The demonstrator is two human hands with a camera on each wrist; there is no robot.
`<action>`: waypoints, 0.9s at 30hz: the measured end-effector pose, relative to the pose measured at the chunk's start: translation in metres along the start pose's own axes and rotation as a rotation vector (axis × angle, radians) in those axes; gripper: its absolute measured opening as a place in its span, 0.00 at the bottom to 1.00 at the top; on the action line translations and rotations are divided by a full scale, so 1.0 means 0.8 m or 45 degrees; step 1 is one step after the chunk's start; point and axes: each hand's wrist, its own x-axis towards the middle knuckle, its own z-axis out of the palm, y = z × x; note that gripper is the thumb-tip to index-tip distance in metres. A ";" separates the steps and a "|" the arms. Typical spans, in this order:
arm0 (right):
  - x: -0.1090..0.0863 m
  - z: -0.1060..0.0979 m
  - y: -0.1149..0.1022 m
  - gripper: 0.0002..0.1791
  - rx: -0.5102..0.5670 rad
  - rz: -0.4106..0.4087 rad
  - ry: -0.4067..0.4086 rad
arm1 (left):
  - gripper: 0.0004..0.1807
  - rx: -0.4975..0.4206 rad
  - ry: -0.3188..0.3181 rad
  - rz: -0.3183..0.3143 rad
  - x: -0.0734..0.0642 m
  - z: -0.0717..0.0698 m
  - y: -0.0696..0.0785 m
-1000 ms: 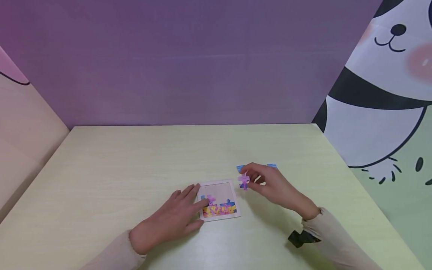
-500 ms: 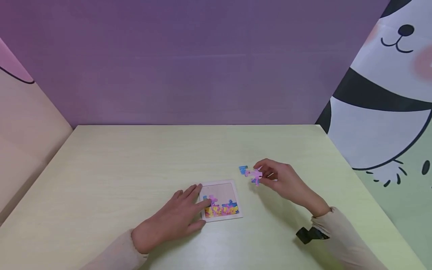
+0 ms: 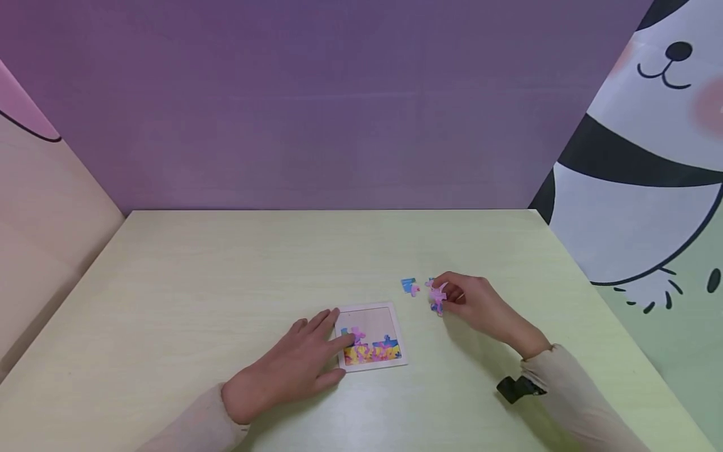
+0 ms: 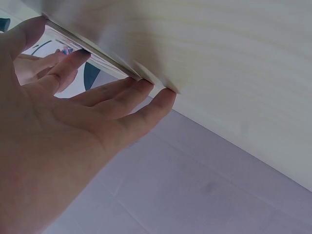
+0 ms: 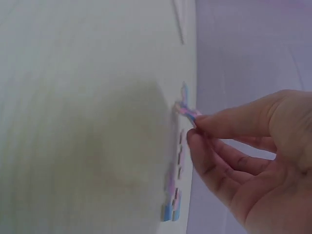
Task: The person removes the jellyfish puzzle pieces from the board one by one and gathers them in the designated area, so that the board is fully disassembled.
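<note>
Shifted farther from the pale-rimmed square puzzle tray, a pink-and-blue jigsaw piece is pinched near a loose blue-and-pink piece by the right hand, thumb against fingertips, while the tray's left side is steadied, seemingly against sliding, by the spread-fingered left hand.

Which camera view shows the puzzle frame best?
The head view: the puzzle frame shows nearly whole from above, puzzle pieces inside, only the left hand covering part of its left edge. The left wrist view catches it almost edge-on; the right wrist view shows just a sliver.
</note>
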 end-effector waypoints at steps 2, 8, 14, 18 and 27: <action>0.001 0.002 0.003 0.18 -0.011 -0.008 -0.027 | 0.27 -0.002 0.008 0.000 -0.001 0.000 0.000; 0.000 0.003 0.008 0.17 -0.042 -0.029 -0.047 | 0.26 -0.037 0.025 0.003 -0.001 -0.001 -0.001; 0.002 0.003 0.008 0.17 -0.050 -0.054 -0.054 | 0.25 -0.074 0.035 -0.012 -0.002 -0.005 -0.001; 0.004 0.003 0.006 0.16 -0.057 -0.053 -0.054 | 0.26 -0.079 0.024 -0.020 -0.003 -0.006 -0.002; 0.000 0.004 0.002 0.16 -0.112 -0.044 -0.028 | 0.26 -0.060 0.043 0.005 0.000 -0.004 -0.002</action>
